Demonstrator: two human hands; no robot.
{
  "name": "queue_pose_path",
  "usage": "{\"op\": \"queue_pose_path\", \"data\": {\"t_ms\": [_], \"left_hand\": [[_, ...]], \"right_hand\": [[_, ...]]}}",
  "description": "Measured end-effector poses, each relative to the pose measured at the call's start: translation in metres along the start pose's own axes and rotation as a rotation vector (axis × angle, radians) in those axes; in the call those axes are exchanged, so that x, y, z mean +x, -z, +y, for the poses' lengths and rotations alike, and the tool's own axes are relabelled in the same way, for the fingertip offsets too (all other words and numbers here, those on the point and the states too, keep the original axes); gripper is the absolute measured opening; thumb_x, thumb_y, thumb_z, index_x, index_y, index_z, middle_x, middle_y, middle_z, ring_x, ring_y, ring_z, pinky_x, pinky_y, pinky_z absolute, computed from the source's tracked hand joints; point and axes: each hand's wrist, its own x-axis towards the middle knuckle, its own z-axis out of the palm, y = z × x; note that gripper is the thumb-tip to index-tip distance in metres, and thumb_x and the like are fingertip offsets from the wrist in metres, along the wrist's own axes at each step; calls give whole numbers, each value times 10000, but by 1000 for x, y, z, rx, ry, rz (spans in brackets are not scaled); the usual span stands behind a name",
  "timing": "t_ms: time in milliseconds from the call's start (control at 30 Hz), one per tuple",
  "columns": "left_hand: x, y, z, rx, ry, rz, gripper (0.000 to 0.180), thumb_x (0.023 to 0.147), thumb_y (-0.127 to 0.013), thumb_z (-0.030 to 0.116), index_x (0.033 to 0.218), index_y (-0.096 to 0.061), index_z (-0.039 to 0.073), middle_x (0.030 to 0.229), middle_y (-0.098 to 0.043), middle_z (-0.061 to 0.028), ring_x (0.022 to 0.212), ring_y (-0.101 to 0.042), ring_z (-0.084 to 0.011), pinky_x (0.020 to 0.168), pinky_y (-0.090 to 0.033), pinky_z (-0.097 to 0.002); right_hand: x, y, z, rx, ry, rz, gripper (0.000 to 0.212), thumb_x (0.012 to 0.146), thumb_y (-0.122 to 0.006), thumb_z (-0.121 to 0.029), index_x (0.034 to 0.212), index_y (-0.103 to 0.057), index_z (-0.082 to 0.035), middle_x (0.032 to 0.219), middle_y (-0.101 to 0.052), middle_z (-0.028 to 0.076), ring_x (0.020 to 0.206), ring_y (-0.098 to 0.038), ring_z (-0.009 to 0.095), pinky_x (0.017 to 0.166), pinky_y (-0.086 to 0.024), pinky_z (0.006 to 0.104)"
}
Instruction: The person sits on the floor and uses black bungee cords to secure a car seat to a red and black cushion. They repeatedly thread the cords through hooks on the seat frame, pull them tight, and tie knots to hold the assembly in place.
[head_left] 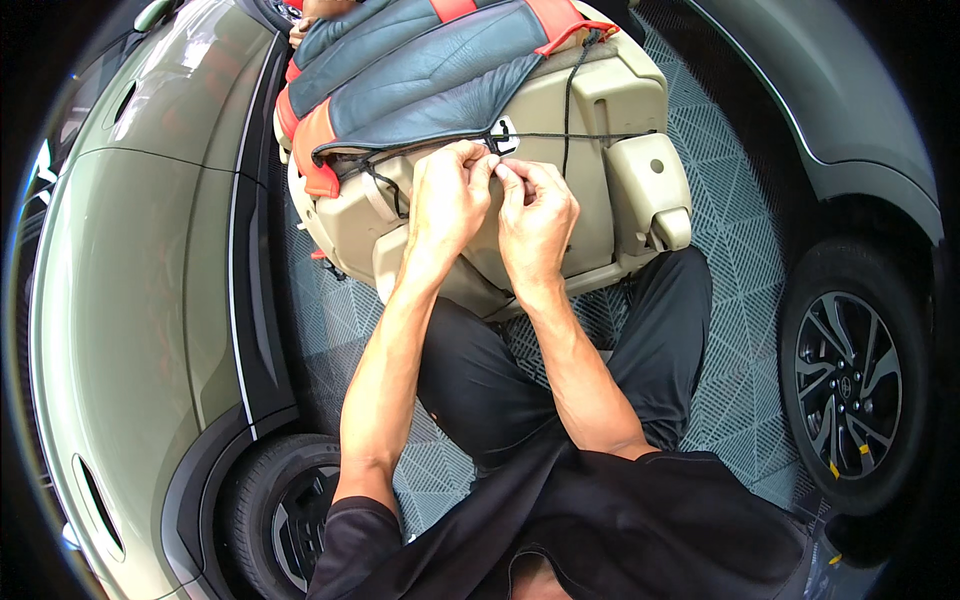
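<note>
A beige car seat lies in front of me with its plastic backing showing. Dark grey leather with red-orange panels forms a seat cover over its far side. Thin black cord runs along the cover's edge and across the backing. Over the middle of that edge, my left hand pinches the cord with thumb and forefinger. My right hand is closed in a pinch too, its fingertips meeting the left ones at the cord. The exact bit between the fingertips is mostly hidden. Just beyond them sits a white label.
A pale green car stands close on my left, and a grey car on my right with its wheel near. Grey patterned tiles cover the floor. At the far left of the seat is another person's hand.
</note>
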Motion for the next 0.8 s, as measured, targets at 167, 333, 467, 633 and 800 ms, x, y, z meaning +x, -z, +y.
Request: {"op": "queue_pose_path", "data": {"t_ms": [167, 333, 467, 633, 800], "left_hand": [[-1, 0, 0, -64, 13, -10, 214, 960, -742, 137, 1050, -765, -55, 910, -774, -221, 767, -768, -286, 744, -583, -374], [-2, 0, -4, -49, 18, -11, 216, 961, -756, 146, 1061, -769, -45, 910, -786, -200, 783, -773, -228, 744, -583, -350], [-2, 0, -1, -41, 31, -10, 231, 957, -774, 166, 1066, -773, -37, 916, -793, -187, 777, -767, -200, 748, -583, -337], [-1, -1, -2, -48, 4, 13, 216, 953, -772, 145, 1056, -769, -45, 889, -780, -196, 715, -734, -214, 715, -571, -343], [0, -2, -4, -57, 8, 0, 198, 950, -766, 122, 1049, -766, -50, 865, -771, -195, 678, -706, -206, 695, -563, -349]], "right_hand": [[-2, 0, -7, 69, -75, -20, 99, 937, -740, -15, 998, -771, 56, 902, -746, 131, 683, -675, 161, 611, -531, 311], [5, 8, -21, 103, -313, -120, 149, 906, -770, 6, 1031, -711, 61, 905, -753, 109, 660, -615, 57, 567, -480, 234], [12, 10, -10, 253, -290, -95, 274, 885, -761, 52, 1071, -561, 30, 907, -752, 126, 632, -614, 68, 554, -481, 253], [7, 5, 17, 637, -398, -53, 319, 909, -753, 60, 1107, -505, 27, 945, -763, 173, 809, -727, 138, 667, -556, 260], [12, 13, 1, 382, -357, -147, 288, 920, -754, 44, 1121, -549, 34, 1003, -779, 218, 910, -769, 192, 742, -591, 297]]}}
